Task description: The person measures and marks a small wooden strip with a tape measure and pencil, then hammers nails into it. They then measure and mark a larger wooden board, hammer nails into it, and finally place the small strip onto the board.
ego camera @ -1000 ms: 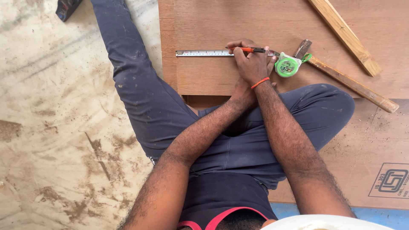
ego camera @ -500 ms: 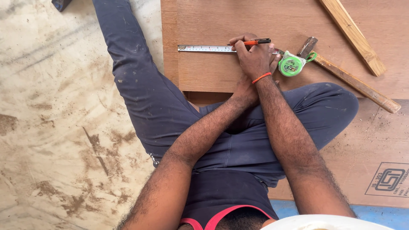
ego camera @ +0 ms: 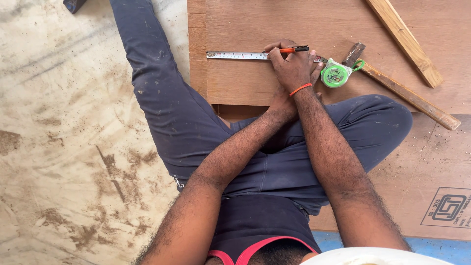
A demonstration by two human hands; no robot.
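the person sits on the floor in dusty dark blue trousers (ego camera: 186,122), one leg stretched toward eleven o'clock, the other bent across toward three, both forearms reaching up to twelve o'clock and crossing at the wrists. the right hand (ego camera: 294,68), with an orange band at the wrist, is clenched around an orange and black pen (ego camera: 293,49) whose tip end points toward three o'clock, the hand resting on the brown plywood board (ego camera: 245,83). the left hand (ego camera: 280,104) is mostly hidden under the right wrist, and i cannot tell whether it grips anything. a steel tape blade (ego camera: 235,55) lies flat on the board, running out toward nine o'clock from under the right hand; its green case (ego camera: 335,75) sits just beside that hand at three o'clock. touching the case, a hammer (ego camera: 392,86) lies slanted with its wooden handle toward four o'clock. beyond, at one o'clock, a wooden batten (ego camera: 405,41) lies at an angle on the board.
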